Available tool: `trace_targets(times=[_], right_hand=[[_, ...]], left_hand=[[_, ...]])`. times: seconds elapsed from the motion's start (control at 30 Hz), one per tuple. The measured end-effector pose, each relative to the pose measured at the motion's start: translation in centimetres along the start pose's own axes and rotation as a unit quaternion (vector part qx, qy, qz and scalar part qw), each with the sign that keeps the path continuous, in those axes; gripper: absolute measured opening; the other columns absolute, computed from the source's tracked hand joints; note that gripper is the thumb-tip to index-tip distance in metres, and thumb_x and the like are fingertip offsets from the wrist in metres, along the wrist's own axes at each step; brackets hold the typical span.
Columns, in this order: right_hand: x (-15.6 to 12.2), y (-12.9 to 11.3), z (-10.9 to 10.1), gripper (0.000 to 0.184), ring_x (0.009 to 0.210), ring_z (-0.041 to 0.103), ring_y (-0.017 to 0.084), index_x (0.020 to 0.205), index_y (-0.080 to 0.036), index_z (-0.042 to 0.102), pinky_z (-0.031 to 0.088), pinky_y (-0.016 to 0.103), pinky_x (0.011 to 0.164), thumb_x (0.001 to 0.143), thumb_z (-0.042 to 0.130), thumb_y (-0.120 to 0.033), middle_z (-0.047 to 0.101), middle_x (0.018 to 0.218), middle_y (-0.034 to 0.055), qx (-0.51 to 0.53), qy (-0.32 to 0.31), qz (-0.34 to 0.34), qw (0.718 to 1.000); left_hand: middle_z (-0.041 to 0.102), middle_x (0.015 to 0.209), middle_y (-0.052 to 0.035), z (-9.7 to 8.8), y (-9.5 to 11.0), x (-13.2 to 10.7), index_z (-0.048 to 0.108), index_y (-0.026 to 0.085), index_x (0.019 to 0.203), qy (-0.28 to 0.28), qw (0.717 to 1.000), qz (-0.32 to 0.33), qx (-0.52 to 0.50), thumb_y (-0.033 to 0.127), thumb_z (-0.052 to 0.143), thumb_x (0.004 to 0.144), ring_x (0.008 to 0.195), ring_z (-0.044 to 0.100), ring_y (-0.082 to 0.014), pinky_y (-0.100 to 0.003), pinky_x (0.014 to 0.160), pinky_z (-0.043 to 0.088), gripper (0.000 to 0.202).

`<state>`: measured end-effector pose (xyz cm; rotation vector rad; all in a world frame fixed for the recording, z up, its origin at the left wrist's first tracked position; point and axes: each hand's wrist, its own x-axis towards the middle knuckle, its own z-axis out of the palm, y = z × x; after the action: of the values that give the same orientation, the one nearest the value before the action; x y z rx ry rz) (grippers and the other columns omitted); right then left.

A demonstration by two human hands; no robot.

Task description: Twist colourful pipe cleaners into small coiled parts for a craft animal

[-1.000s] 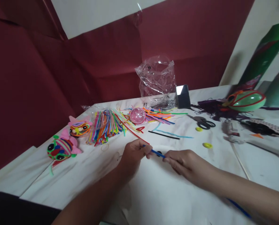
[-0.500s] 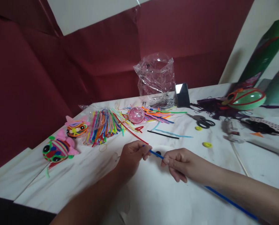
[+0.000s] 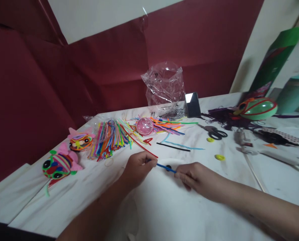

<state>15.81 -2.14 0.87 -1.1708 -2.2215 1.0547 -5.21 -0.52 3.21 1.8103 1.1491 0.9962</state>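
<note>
My left hand (image 3: 138, 167) and my right hand (image 3: 195, 176) both pinch one blue pipe cleaner (image 3: 165, 167), which stretches between them just above the white table (image 3: 179, 211). A small black piece (image 3: 168, 167) lies on the table right under the blue stem. Behind my hands lie a red pipe cleaner (image 3: 142, 146), a black one (image 3: 173, 146) and a light blue one (image 3: 183, 146).
A heap of coloured pipe cleaners (image 3: 109, 135) and a pink ball (image 3: 144, 126) lie at the back, with two decorated balls (image 3: 57, 164) on the left. Scissors (image 3: 215, 132), a glue gun (image 3: 243, 140), yellow rings (image 3: 220, 157), a green ball (image 3: 258, 108), a phone (image 3: 192, 104) and a clear bag (image 3: 164, 85) stand further off.
My right hand has slid along the blue pipe cleaner and closed on it again; the long end that trailed under my right forearm is out of sight. The view shifted slightly.
</note>
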Motion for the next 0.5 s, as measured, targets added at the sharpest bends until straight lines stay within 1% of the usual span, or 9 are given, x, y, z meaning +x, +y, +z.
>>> trace_targets(times=[0.07, 0.1, 0.13, 0.2, 0.27, 0.3, 0.37, 0.43, 0.5], right_hand=[[-0.2, 0.0, -0.6, 0.028, 0.054, 0.051, 0.011, 0.071, -0.016, 0.057, 0.034, 0.022, 0.051, 0.085, 0.036, -0.029, 0.060, 0.063, 0.0039, -0.142, 0.062, -0.052, 0.987], [-0.2, 0.1, -0.8, 0.028, 0.056, 0.052, 0.012, 0.073, -0.017, 0.058, 0.033, 0.022, 0.052, 0.085, 0.035, -0.027, 0.061, 0.065, 0.0042, -0.185, 0.072, -0.068, 0.978], [-0.3, 0.1, -1.0, 0.027, 0.056, 0.053, 0.012, 0.074, -0.018, 0.058, 0.033, 0.022, 0.052, 0.086, 0.034, -0.025, 0.062, 0.065, 0.0040, -0.213, 0.071, -0.077, 0.971], [-0.3, 0.3, -1.2, 0.027, 0.054, 0.053, 0.011, 0.073, -0.018, 0.057, 0.030, 0.022, 0.050, 0.085, 0.034, -0.021, 0.062, 0.063, 0.0032, -0.255, 0.053, -0.091, 0.961], [-0.2, 0.5, -1.6, 0.024, 0.052, 0.053, 0.012, 0.071, -0.018, 0.056, 0.027, 0.023, 0.048, 0.084, 0.035, -0.019, 0.062, 0.062, 0.0035, -0.300, 0.042, -0.101, 0.948], [-0.2, 0.6, -2.0, 0.024, 0.051, 0.052, 0.012, 0.070, -0.018, 0.056, 0.025, 0.023, 0.048, 0.083, 0.036, -0.019, 0.062, 0.061, 0.0039, -0.319, 0.038, -0.102, 0.942], [-0.1, 0.7, -3.2, 0.023, 0.050, 0.051, 0.012, 0.069, -0.018, 0.055, 0.024, 0.024, 0.047, 0.082, 0.037, -0.020, 0.061, 0.061, 0.0047, -0.342, 0.041, -0.092, 0.934], [0.0, 0.7, -4.8, 0.022, 0.048, 0.048, 0.012, 0.066, -0.018, 0.054, 0.024, 0.023, 0.047, 0.081, 0.038, -0.019, 0.059, 0.058, 0.0044, -0.343, 0.054, -0.068, 0.935], [-0.1, 0.7, -6.6, 0.021, 0.047, 0.045, 0.011, 0.063, -0.018, 0.052, 0.026, 0.023, 0.048, 0.079, 0.040, -0.019, 0.056, 0.054, 0.0027, -0.310, 0.070, -0.053, 0.947]], left_hand=[[0.058, 0.062, -0.0002, -0.3, -0.4, 0.2, 0.060, 0.015, 0.065, -0.041, 0.990, 0.054, 0.120, 0.018, 0.054, 0.073, 0.060, 0.051, -0.0109, -0.022, 0.058, 0.036, 0.010], [0.059, 0.065, -0.0012, -0.4, -0.7, 0.3, 0.061, 0.016, 0.067, -0.060, 0.979, 0.091, 0.170, 0.018, 0.052, 0.074, 0.063, 0.052, -0.0117, -0.023, 0.060, 0.036, 0.012], [0.059, 0.066, -0.0020, -0.5, -0.9, 0.3, 0.062, 0.016, 0.069, -0.072, 0.967, 0.127, 0.211, 0.017, 0.050, 0.076, 0.064, 0.052, -0.0123, -0.023, 0.061, 0.036, 0.014], [0.056, 0.065, -0.0034, -0.6, -1.2, 0.3, 0.061, 0.016, 0.071, -0.066, 0.944, 0.188, 0.262, 0.017, 0.047, 0.078, 0.064, 0.050, -0.0133, -0.024, 0.060, 0.035, 0.016], [0.054, 0.065, -0.0044, -0.9, -1.2, 0.4, 0.061, 0.016, 0.071, -0.056, 0.932, 0.223, 0.280, 0.016, 0.045, 0.079, 0.064, 0.048, -0.0144, -0.025, 0.059, 0.033, 0.018], [0.054, 0.065, -0.0046, -1.3, -1.1, 0.5, 0.061, 0.017, 0.070, -0.053, 0.932, 0.229, 0.276, 0.016, 0.045, 0.079, 0.063, 0.047, -0.0147, -0.025, 0.059, 0.033, 0.018], [0.054, 0.063, -0.0042, -2.3, -0.9, 1.0, 0.061, 0.019, 0.066, -0.038, 0.944, 0.219, 0.242, 0.017, 0.047, 0.077, 0.062, 0.046, -0.0152, -0.025, 0.060, 0.032, 0.018], [0.053, 0.061, -0.0031, -3.5, -0.9, 1.6, 0.061, 0.020, 0.062, 0.001, 0.962, 0.194, 0.194, 0.017, 0.051, 0.074, 0.061, 0.046, -0.0156, -0.025, 0.060, 0.031, 0.016], [0.052, 0.057, -0.0014, -4.5, -1.0, 2.3, 0.060, 0.020, 0.058, 0.048, 0.968, 0.174, 0.174, 0.017, 0.054, 0.071, 0.060, 0.045, -0.0155, -0.025, 0.060, 0.031, 0.015]])
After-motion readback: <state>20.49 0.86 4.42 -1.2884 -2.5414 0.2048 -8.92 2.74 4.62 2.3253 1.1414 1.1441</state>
